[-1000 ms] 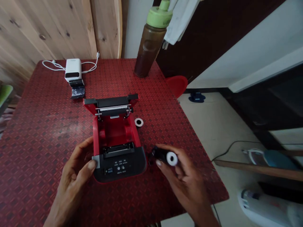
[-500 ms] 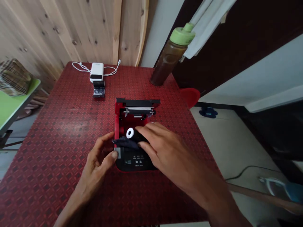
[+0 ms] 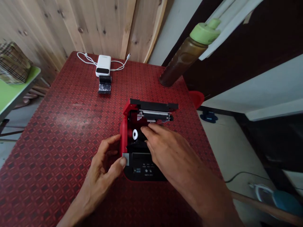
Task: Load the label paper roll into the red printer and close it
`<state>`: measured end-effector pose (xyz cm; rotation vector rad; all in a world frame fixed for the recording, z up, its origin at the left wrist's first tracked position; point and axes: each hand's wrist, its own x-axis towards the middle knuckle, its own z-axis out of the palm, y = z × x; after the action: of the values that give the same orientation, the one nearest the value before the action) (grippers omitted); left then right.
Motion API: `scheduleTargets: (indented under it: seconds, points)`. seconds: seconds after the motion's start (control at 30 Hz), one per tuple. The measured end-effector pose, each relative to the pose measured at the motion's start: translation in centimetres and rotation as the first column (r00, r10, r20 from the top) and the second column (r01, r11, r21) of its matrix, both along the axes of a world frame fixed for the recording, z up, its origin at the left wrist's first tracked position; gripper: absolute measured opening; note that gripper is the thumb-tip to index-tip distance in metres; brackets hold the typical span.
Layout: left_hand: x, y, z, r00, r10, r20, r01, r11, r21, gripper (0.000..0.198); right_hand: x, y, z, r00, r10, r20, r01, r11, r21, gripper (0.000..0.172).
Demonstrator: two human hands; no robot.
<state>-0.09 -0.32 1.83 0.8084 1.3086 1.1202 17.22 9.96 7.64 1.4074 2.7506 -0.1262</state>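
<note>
A red and black printer (image 3: 139,175) stands on the table with its lid (image 3: 155,106) tilted up at the back. Inside its bay lies a dark roll (image 3: 140,135) with a white ring-shaped end. My right hand (image 3: 169,146) reaches in from the right, fingers closed over the roll and hiding its right part. A loose dark flap (image 3: 138,145) hangs from the roll toward the front of the bay. My left hand (image 3: 104,168) grips the printer's left side, thumb on the grey front corner and fingertips against the red wall.
Behind the printer on the patterned red table (image 3: 78,142) sit a white power bank (image 3: 103,63) with a cable and a small black roll (image 3: 104,84). A brown bottle (image 3: 180,61) with a green cap stands at the back right. A red stool (image 3: 197,98) shows beyond the table edge.
The roll and its dark flap sit lower inside the bay, my right hand following. The flap no longer overhangs the left edge. The whole view has shifted slightly.
</note>
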Motion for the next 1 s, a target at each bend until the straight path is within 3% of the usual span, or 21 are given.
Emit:
scheduleTargets:
  seconds: [0.23, 0.43, 0.5, 0.57, 0.7, 0.83, 1.0]
  points:
    - [0.1, 0.1, 0.1, 1.000, -0.002, -0.001, 0.002, 1.000, -0.014, 0.059, -1.6, 2.4, 0.1, 0.985, -0.003, 0.171, 0.045, 0.970, -0.241, 0.031]
    - [-0.1, 0.2, 0.5, 1.000, 0.003, -0.024, -0.003, 1.000, -0.025, 0.058, -2.8, 3.1, 1.0, 0.968, -0.037, 0.250, 0.112, 0.949, -0.295, 0.032]
    - [-0.1, 0.2, 0.5, 1.000, 0.004, -0.026, -0.005, 1.000, -0.024, 0.057, -2.0, 2.7, 0.6, 0.984, -0.045, 0.173, 0.096, 0.950, -0.298, 0.031]
    - [0.0, 0.2, 0.4, 1.000, 0.004, -0.011, -0.005, 1.000, -0.030, 0.056, -0.6, 1.9, 0.1, 1.000, -0.027, -0.012, 0.023, 0.968, -0.249, 0.039]
    - [0.0, 0.3, 0.3, 1.000, 0.018, -0.015, -0.018, 1.000, -0.022, 0.055, 2.0, 0.0, 0.0, 0.925, 0.091, -0.370, -0.134, 0.987, -0.092, 0.055]
    - [0.0, 0.3, 0.3, 0.998, 0.027, -0.062, -0.026, 1.000, 0.009, 0.054, 2.6, -0.6, 0.0, 0.843, 0.151, -0.516, -0.228, 0.970, -0.090, 0.036]
    - [-0.2, 0.3, 0.0, 0.999, 0.004, -0.032, -0.002, 0.999, 0.035, 0.056, 2.5, -0.8, -1.5, 0.765, 0.116, -0.634, -0.166, 0.986, -0.020, 0.021]
